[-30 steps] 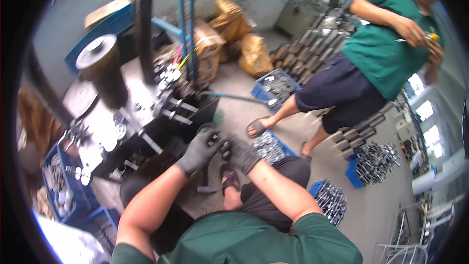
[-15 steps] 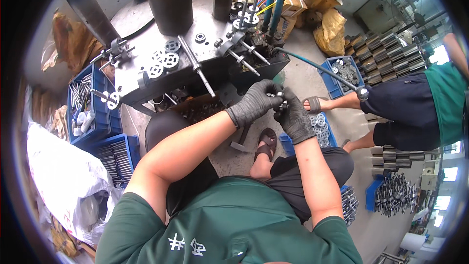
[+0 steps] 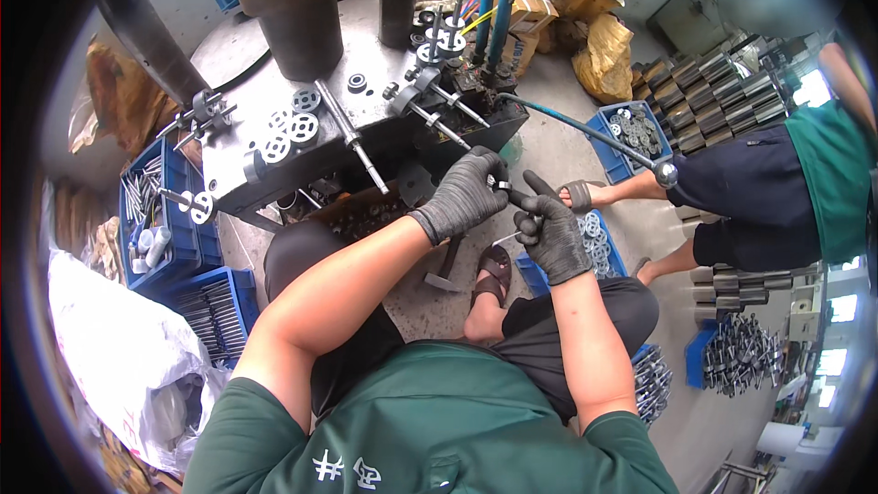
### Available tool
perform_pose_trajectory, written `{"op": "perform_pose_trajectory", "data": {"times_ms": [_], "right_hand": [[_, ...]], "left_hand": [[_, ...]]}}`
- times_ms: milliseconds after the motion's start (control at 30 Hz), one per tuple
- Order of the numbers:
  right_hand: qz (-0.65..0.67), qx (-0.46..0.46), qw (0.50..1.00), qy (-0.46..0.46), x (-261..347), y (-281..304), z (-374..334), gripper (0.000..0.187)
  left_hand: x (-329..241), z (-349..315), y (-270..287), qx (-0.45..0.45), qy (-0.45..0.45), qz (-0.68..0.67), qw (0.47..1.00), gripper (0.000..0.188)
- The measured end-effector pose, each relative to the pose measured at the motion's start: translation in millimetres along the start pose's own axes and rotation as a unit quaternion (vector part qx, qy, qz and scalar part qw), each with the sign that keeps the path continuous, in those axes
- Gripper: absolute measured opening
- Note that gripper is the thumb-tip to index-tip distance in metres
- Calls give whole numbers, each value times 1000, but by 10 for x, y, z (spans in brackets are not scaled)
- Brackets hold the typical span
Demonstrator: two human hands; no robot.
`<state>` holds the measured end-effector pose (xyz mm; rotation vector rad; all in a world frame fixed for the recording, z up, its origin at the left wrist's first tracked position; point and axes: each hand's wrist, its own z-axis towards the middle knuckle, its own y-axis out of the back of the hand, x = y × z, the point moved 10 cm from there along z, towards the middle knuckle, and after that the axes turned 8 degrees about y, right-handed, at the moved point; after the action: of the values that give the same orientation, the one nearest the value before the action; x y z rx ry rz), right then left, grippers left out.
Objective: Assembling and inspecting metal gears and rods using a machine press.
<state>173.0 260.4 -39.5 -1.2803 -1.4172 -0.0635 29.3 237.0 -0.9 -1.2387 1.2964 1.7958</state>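
Observation:
Both hands wear dark grey gloves and are close together over the floor gap in front of the machine bench. My left hand [image 3: 465, 189] is closed, pinching a small shiny metal part [image 3: 498, 184] at its fingertips. My right hand [image 3: 556, 236] is just right of it, index finger stretched toward that part. Its other fingers are curled around a thin pale rod-like piece [image 3: 506, 239], too small to name surely. Past my left hand, a long metal shaft [image 3: 352, 137] lies over the bench edge [image 3: 306, 157], near several slotted white discs [image 3: 302, 127].
Thin rods with collars [image 3: 430, 114] stick out from the bench's right side. A ball-ended lever [image 3: 664, 173] crosses toward another person's legs [image 3: 732, 178] on the right. Blue bins [image 3: 233, 288] of metal rods stand at left. Another blue bin [image 3: 618, 252] holds pale rings. A hammer [image 3: 444, 280] stands below.
My hands have separated slightly; the right hand has moved down a little and its index finger is now extended. A thin pale piece now shows at its curled fingers. The view has shifted slightly.

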Motion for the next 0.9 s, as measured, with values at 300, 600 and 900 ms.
{"op": "perform_pose_trajectory", "data": {"times_ms": [300, 600, 900], "right_hand": [[-37, -114, 993, -11, -8, 244, 13, 60], [-60, -169, 979, 101, 200, 234, -105, 44], [132, -108, 985, -26, -338, 470, 70, 14]], "left_hand": [[-10, 46, -149, -4, -31, -2, 1000, 25], [35, 46, -128, 4, -16, -1, 1000, 26], [28, 29, -540, 96, -8, -46, 994, 29]]}}
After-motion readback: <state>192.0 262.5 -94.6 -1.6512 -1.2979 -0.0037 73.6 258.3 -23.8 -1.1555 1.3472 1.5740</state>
